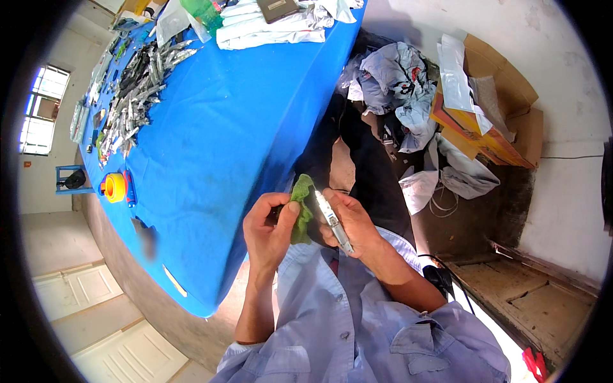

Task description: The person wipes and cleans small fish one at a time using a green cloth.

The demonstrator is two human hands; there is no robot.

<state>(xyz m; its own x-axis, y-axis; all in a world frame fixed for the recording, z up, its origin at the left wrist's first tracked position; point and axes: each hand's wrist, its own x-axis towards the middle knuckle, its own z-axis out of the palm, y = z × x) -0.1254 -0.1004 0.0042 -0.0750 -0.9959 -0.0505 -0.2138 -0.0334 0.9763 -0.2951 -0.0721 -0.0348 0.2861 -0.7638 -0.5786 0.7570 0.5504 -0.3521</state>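
Note:
Between thumb and fingers, my left hand [272, 225] pinches a small green cloth [301, 206], which hangs crumpled over my lap. Just to its right, my right hand [352, 220] holds a slim white and clear pen-like tube [333, 221] on a slant, its narrow tip up beside the cloth. Whether the tip touches the cloth, I cannot tell. Both hands are in front of my shirt, by the near edge of the table with a blue cloth [206, 119]. A large heap of similar slim pieces [134, 95] lies on the table's far left part.
A roll of yellow tape [115, 187] and a red and blue tool [129, 188] lie at the table's left edge. Folded white bags [273, 28] are stacked at its top. To the right are crumpled plastic bags [397, 81] and an open cardboard box [503, 129] against the wall.

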